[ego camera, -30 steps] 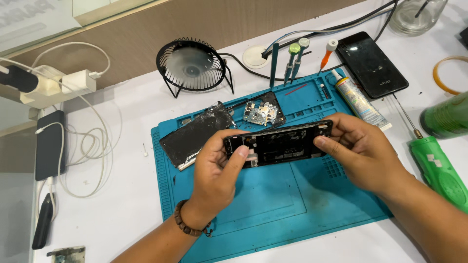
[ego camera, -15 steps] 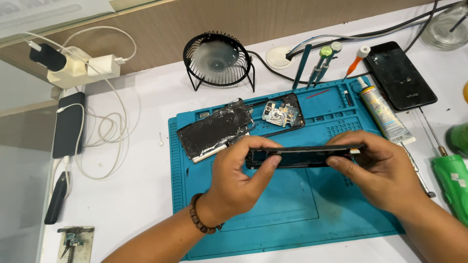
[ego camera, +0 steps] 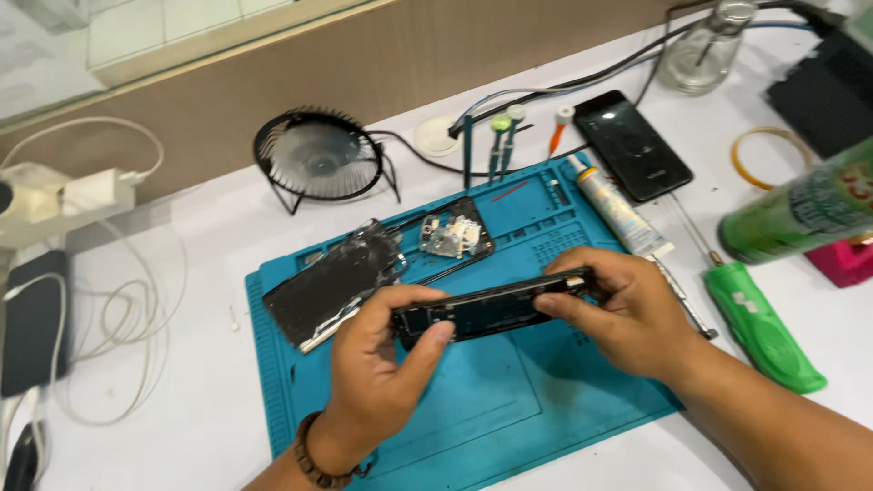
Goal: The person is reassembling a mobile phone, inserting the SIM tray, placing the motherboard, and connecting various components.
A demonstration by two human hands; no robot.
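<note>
I hold a black phone frame (ego camera: 486,309) edge-up above a blue work mat (ego camera: 473,409). My left hand (ego camera: 382,364) grips its left end, thumb pressed on the near face. My right hand (ego camera: 623,314) grips its right end, fingers curled over the top edge. Behind my left hand a cracked black screen panel (ego camera: 332,282) lies on the mat. A small phone part with a metal board (ego camera: 452,238) rests further back on the mat.
A small black desk fan (ego camera: 318,164) stands behind the mat. Several tools (ego camera: 500,136), a glue tube (ego camera: 623,214) and a black phone (ego camera: 632,145) lie at the back right. A green tool (ego camera: 759,323), a green can (ego camera: 800,214) and white cables (ego camera: 118,318) flank the mat.
The view has shifted, so the mat and both hands sit further right and lower. The frame has tilted more on edge; both hands keep their grip on it.
</note>
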